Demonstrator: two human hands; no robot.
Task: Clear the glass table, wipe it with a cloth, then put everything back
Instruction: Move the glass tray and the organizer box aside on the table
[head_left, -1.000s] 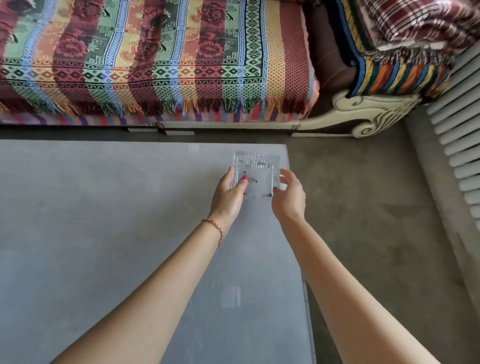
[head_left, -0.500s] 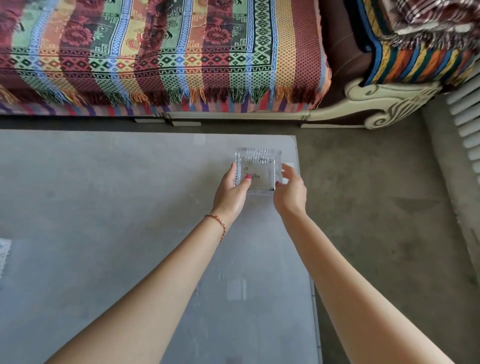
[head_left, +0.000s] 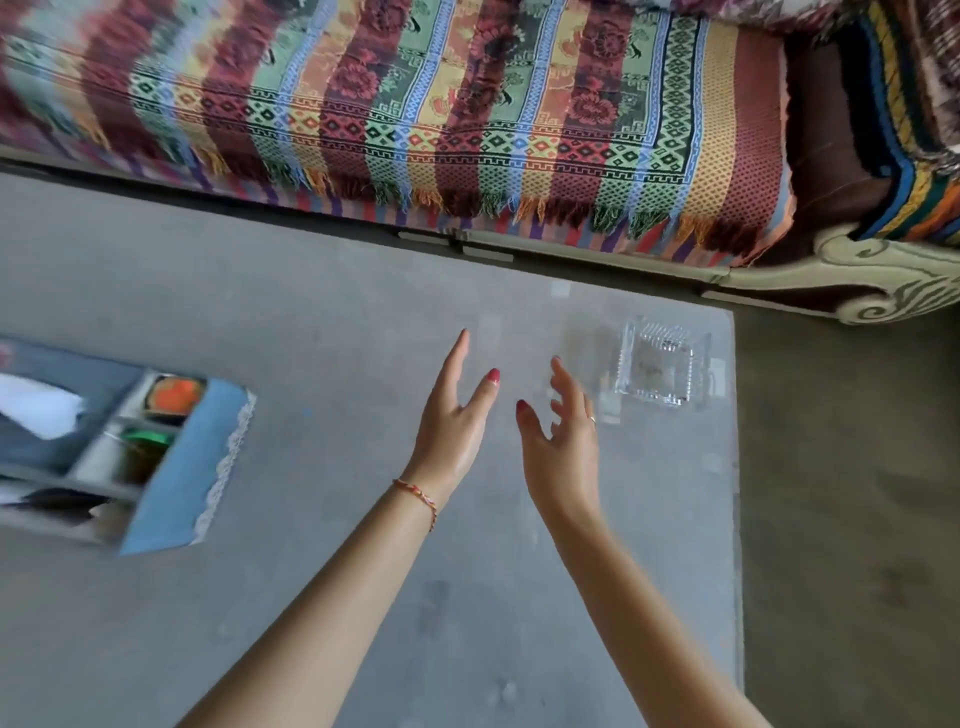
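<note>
hands hover over the glass bench (head_left: 322, 322), holding nothing: the left hand (head_left: 452, 415) has straight fingers and a red-nailed thumb spread wide, the right hand (head_left: 563, 441) has loosely spread fingers. a clear glass dish (head_left: 660, 366) sits near the bench's far right corner, just beyond the right hand and apart from it. a blue organiser box (head_left: 182, 467) with compartments and white tissue stands at the left edge. a striped sofa throw (head_left: 467, 119) hangs behind.

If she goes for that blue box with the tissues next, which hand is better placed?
Probably the left hand: it is open, holds nothing and lies nearer the blue organizer box at the table's left. The right hand, also free, lies nearer the glass dish.
</note>
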